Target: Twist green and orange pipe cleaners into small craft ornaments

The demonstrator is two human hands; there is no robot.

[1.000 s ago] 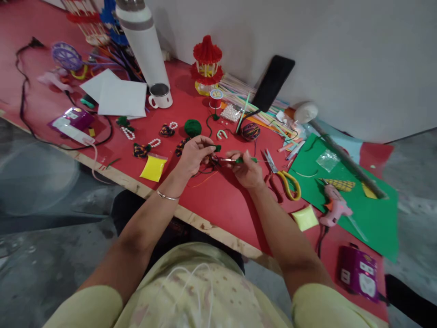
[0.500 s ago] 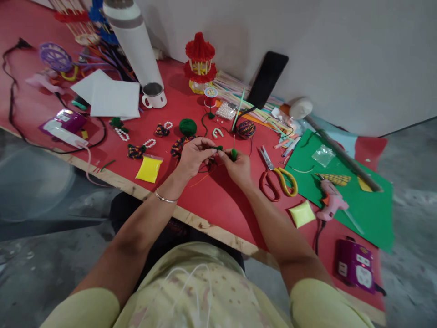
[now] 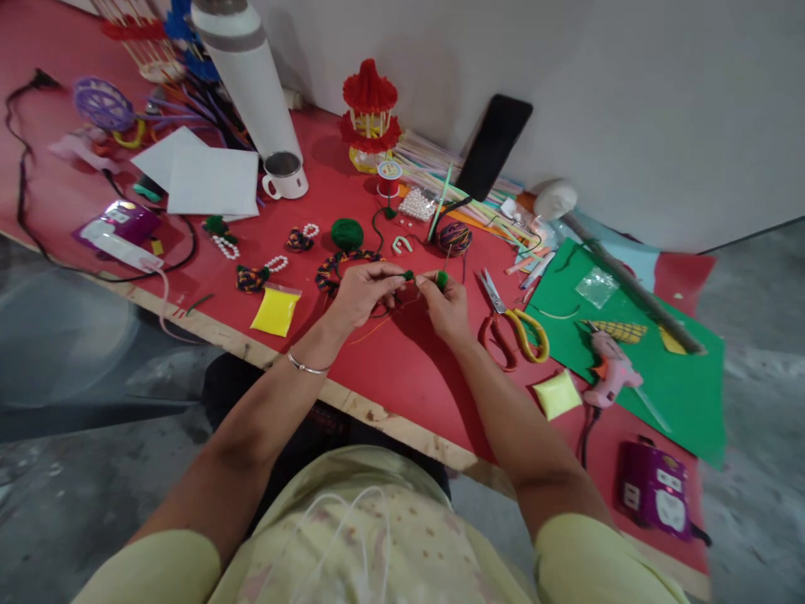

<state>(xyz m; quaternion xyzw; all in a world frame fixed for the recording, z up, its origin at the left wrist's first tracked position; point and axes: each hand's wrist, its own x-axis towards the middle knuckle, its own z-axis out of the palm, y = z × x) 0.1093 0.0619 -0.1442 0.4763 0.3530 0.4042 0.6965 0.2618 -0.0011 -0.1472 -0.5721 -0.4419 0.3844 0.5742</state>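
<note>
My left hand (image 3: 368,294) is closed, thumb and fingertips pinching a small piece of dark green yarn work (image 3: 408,275). Close beside it, my right hand (image 3: 448,309) is closed around what looks like a crochet hook (image 3: 442,280) with a green grip; a thin end sticks up past the fingers. The hook's working tip is too small to make out. Behind my left hand lies a multicoloured yarn ring (image 3: 328,273), partly covered by the hand. A green yarn ball (image 3: 346,234) sits just beyond, and a loose thin strand trails below my fingers.
Scissors (image 3: 503,315) lie right of my right hand, with a pink glue gun (image 3: 610,369) farther right. Yellow packets (image 3: 277,310), beaded yarn pieces (image 3: 251,278), a mug (image 3: 285,176) and a multicoloured yarn ball (image 3: 454,238) stand around. A phone (image 3: 495,147) leans against the wall.
My right hand has shifted slightly right and up with the hook, widening the gap between the hands. The left hand has moved slightly right with the green yarn work.
</note>
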